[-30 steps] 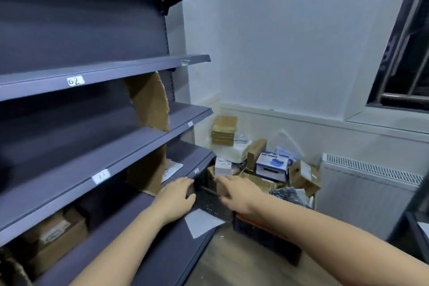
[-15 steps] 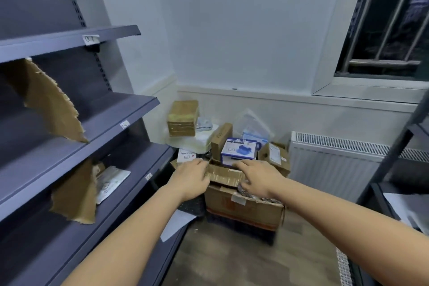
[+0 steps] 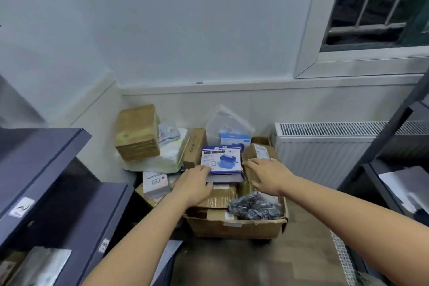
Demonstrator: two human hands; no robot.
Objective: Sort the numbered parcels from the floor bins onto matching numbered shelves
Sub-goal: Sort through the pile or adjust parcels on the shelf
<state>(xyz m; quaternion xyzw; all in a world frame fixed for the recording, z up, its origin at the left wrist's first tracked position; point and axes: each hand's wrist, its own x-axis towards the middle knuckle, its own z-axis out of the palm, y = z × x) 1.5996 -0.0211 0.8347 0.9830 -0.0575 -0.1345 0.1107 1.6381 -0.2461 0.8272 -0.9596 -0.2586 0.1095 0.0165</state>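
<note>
Both hands flank the blue-white box atop the cardboard bin, frame centre: left hand gripping its lower-left corner, right hand touching the right edge, grip unclear.

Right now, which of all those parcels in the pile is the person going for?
The blue-and-white printed box in the middle of the pile. Both hands flank it, left hand and right hand at its sides; the plain brown cartons around it are untouched.

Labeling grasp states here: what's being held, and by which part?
The blue-and-white box, on top of the parcels in the cardboard bin. Left hand is at its lower-left corner, right hand at its right edge. Whether it's actually gripped can't be told.
</note>
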